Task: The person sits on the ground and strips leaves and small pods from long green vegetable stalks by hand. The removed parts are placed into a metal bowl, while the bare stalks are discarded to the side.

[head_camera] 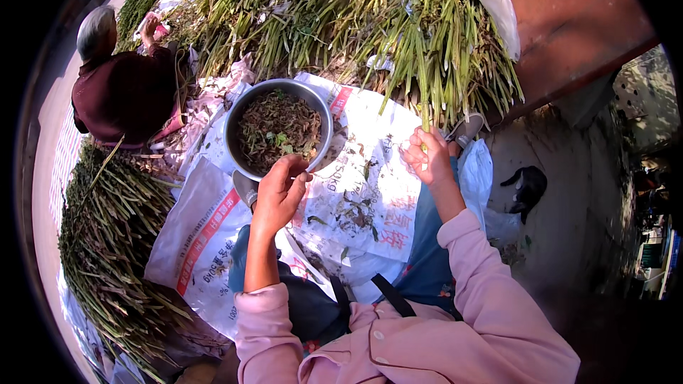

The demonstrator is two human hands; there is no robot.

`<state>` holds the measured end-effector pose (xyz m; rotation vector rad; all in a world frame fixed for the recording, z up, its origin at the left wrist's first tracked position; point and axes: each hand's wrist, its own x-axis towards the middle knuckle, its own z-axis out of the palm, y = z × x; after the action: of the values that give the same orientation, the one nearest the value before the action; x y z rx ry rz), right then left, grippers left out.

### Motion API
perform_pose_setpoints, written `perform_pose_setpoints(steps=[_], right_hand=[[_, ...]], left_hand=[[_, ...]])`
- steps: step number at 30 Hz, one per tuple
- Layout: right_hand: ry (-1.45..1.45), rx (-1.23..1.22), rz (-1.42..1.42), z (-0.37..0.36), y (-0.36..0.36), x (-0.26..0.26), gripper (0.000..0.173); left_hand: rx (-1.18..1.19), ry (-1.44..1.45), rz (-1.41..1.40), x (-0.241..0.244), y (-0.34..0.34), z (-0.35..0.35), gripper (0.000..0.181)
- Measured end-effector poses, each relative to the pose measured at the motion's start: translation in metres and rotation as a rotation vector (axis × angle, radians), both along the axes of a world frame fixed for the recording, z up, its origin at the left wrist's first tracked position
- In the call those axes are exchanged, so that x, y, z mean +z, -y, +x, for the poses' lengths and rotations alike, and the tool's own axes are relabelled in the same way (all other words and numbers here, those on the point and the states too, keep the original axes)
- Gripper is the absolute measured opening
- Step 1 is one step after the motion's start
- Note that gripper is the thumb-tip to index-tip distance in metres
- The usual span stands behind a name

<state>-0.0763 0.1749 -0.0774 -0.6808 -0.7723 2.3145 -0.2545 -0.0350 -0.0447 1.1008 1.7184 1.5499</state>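
Note:
My right hand (pixel 429 157) is closed around the cut end of a long green stalk (pixel 425 98), which reaches away into a heap of similar leafy stalks (pixel 448 58). My left hand (pixel 283 189) hangs at the near rim of a round metal basin (pixel 326 112), fingers curled and thumb close to them. Whether anything small is between those fingers is hidden. Brownish wilted leaves (pixel 277 117) with a few green ones lie inside the basin. Below both hands, white woven sacks (pixel 331 213) bearing printed writing are spread out, with leaf scraps (pixel 360 210) scattered on them.
A person (pixel 125 90) in a dark top sits at the left, beside another stalk pile (pixel 114 245). A reddish-brown panel (pixel 576 21) rises at the upper right. A black-and-white animal (pixel 527 189) is on the ground at right, near a pale plastic bag (pixel 475 176).

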Motion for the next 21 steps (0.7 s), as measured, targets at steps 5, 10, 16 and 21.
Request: perform_pose_setpoints(steps=[5, 10, 16, 21], right_hand=[[0.036, -0.024, -0.027, 0.021, 0.049, 0.003, 0.004], [0.006, -0.035, -0.081, 0.025, 0.073, 0.025, 0.004], [0.048, 0.040, -0.071, 0.044, 0.132, 0.027, 0.004], [0.170, 0.280, -0.109, 0.065, 0.199, 0.023, 0.008]], left_hand=[[0.010, -0.012, -0.045, 0.003, -0.001, 0.004, 0.023], [-0.018, 0.022, -0.082, -0.013, -0.001, 0.002, 0.022], [-0.118, 0.076, -0.096, -0.034, -0.007, 0.011, 0.024], [-0.216, 0.189, -0.192, -0.056, -0.010, 0.035, 0.030]])
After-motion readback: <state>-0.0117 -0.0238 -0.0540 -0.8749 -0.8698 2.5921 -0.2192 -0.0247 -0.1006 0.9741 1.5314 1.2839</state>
